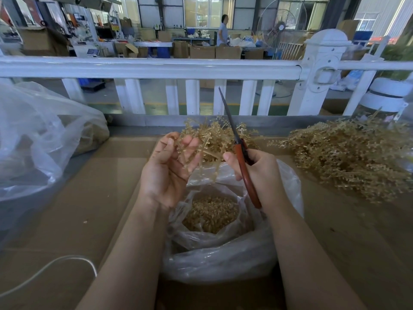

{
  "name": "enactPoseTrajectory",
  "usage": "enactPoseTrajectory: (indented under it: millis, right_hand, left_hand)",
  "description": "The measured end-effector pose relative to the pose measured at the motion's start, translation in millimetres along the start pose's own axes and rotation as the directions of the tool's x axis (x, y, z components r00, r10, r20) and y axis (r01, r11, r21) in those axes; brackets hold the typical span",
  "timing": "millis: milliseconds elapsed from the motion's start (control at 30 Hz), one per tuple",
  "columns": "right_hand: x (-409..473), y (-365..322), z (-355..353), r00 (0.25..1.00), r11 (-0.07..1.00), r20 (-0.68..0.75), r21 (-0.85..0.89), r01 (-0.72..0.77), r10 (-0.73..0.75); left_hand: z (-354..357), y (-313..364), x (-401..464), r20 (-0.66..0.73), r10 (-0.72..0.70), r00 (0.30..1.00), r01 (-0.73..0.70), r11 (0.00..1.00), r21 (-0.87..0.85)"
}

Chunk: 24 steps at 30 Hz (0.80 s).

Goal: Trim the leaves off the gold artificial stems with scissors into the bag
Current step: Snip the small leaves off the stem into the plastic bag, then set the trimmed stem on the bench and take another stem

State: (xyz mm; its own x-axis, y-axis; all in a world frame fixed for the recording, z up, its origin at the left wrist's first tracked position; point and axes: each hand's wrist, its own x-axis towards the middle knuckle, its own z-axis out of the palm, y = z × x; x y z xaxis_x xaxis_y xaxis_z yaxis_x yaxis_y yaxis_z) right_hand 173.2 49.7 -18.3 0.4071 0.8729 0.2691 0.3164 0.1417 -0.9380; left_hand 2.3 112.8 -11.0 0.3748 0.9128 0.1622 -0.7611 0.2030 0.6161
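Above open clear plastic bag [223, 253] at cardboard worktop's [89, 198] near edge: left hand [166, 173] loosely cupping gold plastic leafy stems [212, 139]; right hand [257, 173] clamped on red-handled scissors [242, 162] (blades closed, pointing up). Advisable: snip directly over bag mouth.

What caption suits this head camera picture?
Left hand holds gold stems above an open plastic bag of trimmings; right hand grips red-handled scissors.

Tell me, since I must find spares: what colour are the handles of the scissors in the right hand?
Reddish-orange handles, on the dark-bladed scissors, seen in the head view.
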Motion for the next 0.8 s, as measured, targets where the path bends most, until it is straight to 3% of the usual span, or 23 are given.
enactPoseTrajectory:
  millis: [167, 433, 800]
  right_hand:
    - [-2, -6, -3, 0.997, 0.987, 0.051, 0.147, -0.065, 0.058]
    - [-4, -13, -1, 0.989, 0.971, 0.112, 0.209, -0.117, 0.095]
    - [-2, -13, -1, 0.986, 0.98, 0.116, 0.144, -0.134, 0.118]
  left_hand:
    - [0, 0, 0, 0.01, 0.006, 1.0, -0.006, 0.999, -0.041]
    - [-1, 0, 1, 0.016, 0.006, 1.0, -0.006, 0.999, -0.045]
    - [-4, -2, 2, 0.037, 0.028, 0.999, -0.028, 1.0, 0.007]
